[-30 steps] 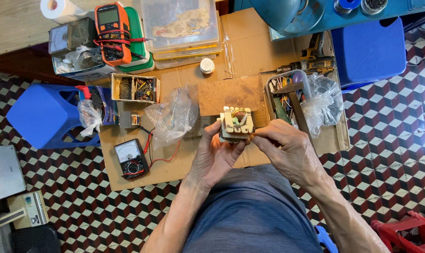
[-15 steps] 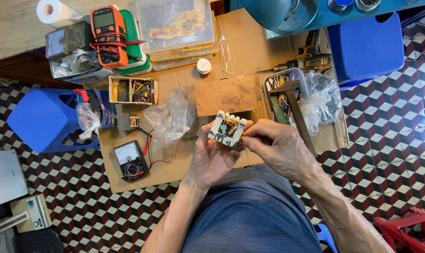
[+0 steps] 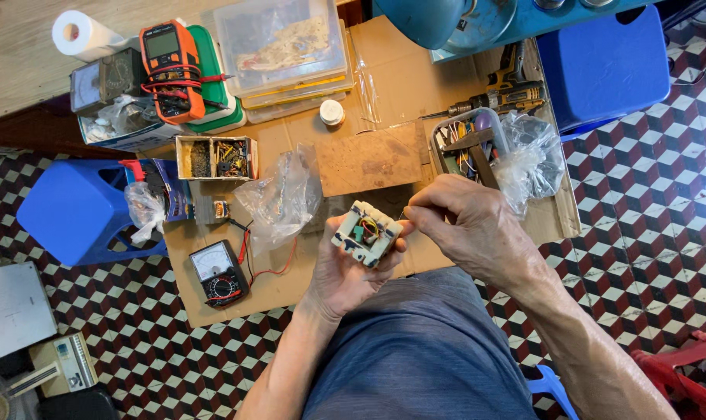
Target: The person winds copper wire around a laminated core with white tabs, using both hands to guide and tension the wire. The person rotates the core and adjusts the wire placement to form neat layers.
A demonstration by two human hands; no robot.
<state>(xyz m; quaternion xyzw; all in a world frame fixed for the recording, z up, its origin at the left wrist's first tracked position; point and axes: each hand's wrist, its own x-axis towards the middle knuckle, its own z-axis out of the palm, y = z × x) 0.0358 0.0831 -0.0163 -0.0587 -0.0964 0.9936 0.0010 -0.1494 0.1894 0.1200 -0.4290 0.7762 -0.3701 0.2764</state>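
So I've got the little white switch block up in my left hand, fingers curled around it from underneath with the thumb along its near side, open side up so you can see the coloured wires and copper bits inside. It's held over the near edge of the cardboard sheet, just above my lap. My right hand is right next to it, thumb and forefinger pinched tight together at the block's right end, and there's what looks like a thin wire between the fingertips, but it's too small to be sure. Everything else sits on the cardboard on the tiled floor. The analog meter is at the near left corner with its red lead trailing toward a crumpled clear bag. Behind that is a small open box of parts, and at the far left an orange multimeter lies on a green case next to a paper roll. Stack of clear plastic boxes along the far edge, a small white cap just in front of them, and a brown board in the middle, right behind my hands. A tray of tools with another bag is at the right edge, with a drill behind it. Blue stools on both sides.
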